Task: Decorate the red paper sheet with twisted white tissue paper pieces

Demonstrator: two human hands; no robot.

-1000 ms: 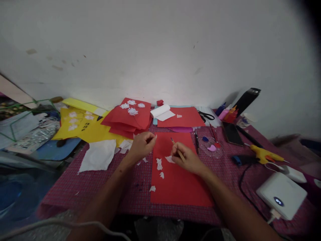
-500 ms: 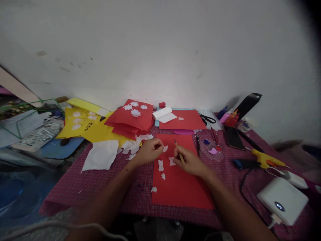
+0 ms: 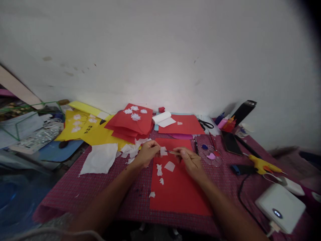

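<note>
Head view: we see our left hand (image 3: 148,152) near the middle of the frame, its thumb and finger closed narrowly on the edge of a small white paper piece (image 3: 163,151). That piece lies between our hands, over the upper part of a red sheet (image 3: 180,192) in the lower middle of the frame. Just right of it, we have our right hand (image 3: 192,162) closed around a slim brown tool (image 3: 175,153), its tip pointing left at the piece; we cannot tell whether the two touch. On the red sheet below our hands, we see a pale square (image 3: 170,166) and, along the left side, torn white scraps (image 3: 159,169). Left of our left hand, we find more torn paper (image 3: 131,149) and a large white sheet (image 3: 99,159) on the checked cloth (image 3: 62,194). Above these, we see yellow paper (image 3: 100,134) and red folded paper (image 3: 125,125) bearing white flowers (image 3: 135,116), with a white paper roll (image 3: 162,117) at upper centre. Toward the right of the frame, we have black-handled scissors (image 3: 207,125), a clear palette (image 3: 213,160), a dark phone (image 3: 232,143), a yellow glue gun (image 3: 265,165) and, at lower right, a white power bank (image 3: 281,206)
</note>
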